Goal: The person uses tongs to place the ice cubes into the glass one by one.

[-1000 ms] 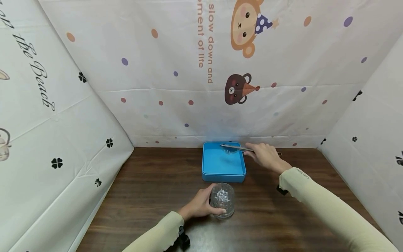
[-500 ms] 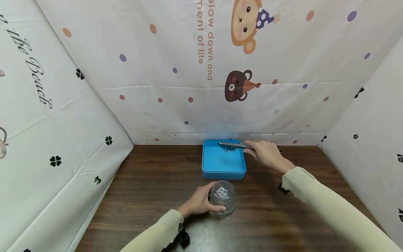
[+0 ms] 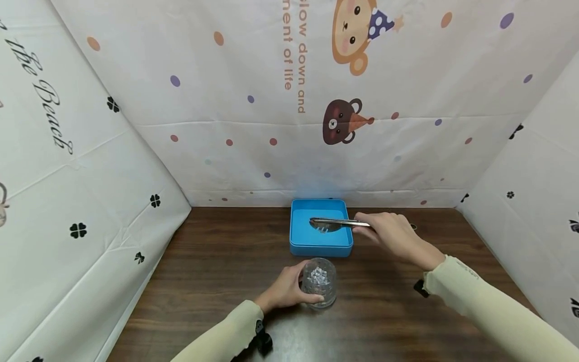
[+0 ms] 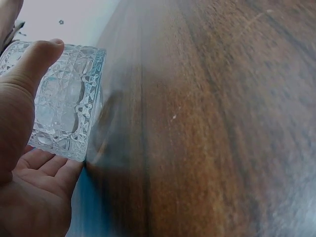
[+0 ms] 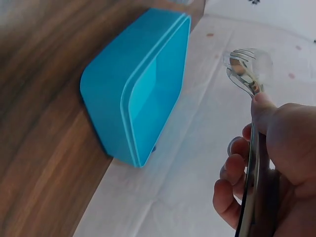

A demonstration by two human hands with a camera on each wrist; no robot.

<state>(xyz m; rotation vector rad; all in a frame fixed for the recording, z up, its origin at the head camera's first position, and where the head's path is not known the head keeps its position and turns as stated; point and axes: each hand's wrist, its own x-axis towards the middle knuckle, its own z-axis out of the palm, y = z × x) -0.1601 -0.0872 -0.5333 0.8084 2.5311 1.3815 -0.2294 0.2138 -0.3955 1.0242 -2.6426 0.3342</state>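
Note:
My left hand wraps thumb and fingers round a clear patterned glass, which stands on the table in front of the blue box. Shiny clear pieces show inside the glass from above. My right hand grips metal tongs, whose fork-like tips hang above the blue box. Between those tips, the right wrist view shows a clear, see-through piece; its exact kind is hard to tell. The box lies without a lid, and its visible floor is plain blue.
A dark wood-grain table lies under everything. White printed cloth rises right behind the box, and more cloth stands at the left and right sides. A small ring-like thing is partly visible behind the right hand.
My right hand and the tongs have come from the box's far edge toward me and slightly right, now over its middle. The left hand stays on the glass.

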